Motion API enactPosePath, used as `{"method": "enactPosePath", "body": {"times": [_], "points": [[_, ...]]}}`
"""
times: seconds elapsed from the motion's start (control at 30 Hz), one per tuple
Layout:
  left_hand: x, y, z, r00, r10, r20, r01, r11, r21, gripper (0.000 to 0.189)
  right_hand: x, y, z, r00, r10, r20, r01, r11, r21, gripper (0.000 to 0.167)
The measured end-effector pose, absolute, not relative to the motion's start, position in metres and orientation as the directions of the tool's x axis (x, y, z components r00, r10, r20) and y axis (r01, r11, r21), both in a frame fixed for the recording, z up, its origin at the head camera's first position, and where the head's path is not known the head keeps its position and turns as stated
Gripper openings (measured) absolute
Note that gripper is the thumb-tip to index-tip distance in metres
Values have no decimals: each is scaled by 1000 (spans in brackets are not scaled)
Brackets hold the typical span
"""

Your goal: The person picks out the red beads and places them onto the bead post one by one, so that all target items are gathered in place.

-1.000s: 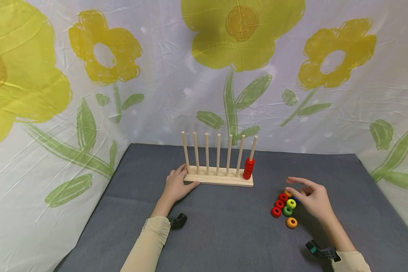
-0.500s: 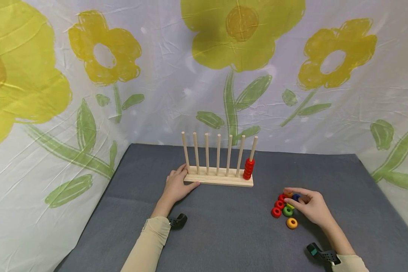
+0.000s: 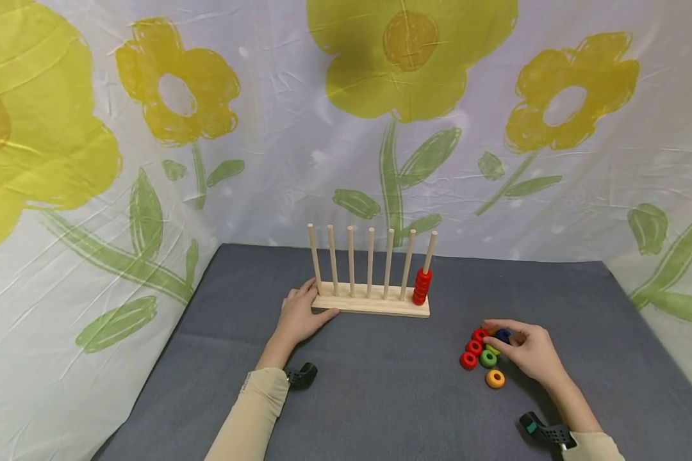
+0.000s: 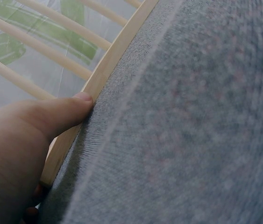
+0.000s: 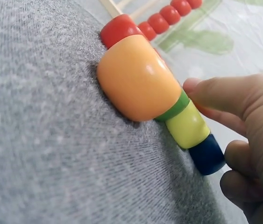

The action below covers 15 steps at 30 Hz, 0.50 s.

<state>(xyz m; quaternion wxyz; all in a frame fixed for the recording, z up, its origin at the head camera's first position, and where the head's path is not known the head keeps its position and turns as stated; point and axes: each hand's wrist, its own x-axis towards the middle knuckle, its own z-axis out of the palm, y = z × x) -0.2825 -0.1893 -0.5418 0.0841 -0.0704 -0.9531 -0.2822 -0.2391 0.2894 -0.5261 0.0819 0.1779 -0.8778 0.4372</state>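
Observation:
My left hand [image 3: 298,315] grips the left end of the wooden peg stand [image 3: 375,308]. Its thumb lies along the front edge in the left wrist view. Red beads [image 3: 421,286] are stacked on the rightmost peg; the other pegs are bare. To the right, my right hand [image 3: 529,351] is over a group of beads, thumb and index finger on either side of an orange bead [image 3: 493,331] that they partly hide. Whether they pinch it is hidden. Beside them lie a red bead [image 3: 474,347], a green bead [image 3: 487,358], a yellow bead [image 5: 187,126] and a blue bead [image 5: 207,155].
A second orange bead [image 3: 494,379] lies apart, nearer the front, and looms large in the right wrist view. Dark grey cloth [image 3: 380,384] covers the table. A hanging fabric [image 3: 277,141] printed with yellow flowers stands behind and at the sides.
My right hand has come down onto the bead group since one second ago and has barely moved in the last half second. The left hand and the peg stand look unmoved.

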Motion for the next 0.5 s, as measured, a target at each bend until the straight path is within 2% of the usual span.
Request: {"method": "enactPosePath", "body": {"times": [0.5], "points": [[-284, -190, -543, -980, 89, 177, 171, 834, 524, 84, -238, 278, -514, -919, -312, 242, -394, 677, -622, 36]]}}
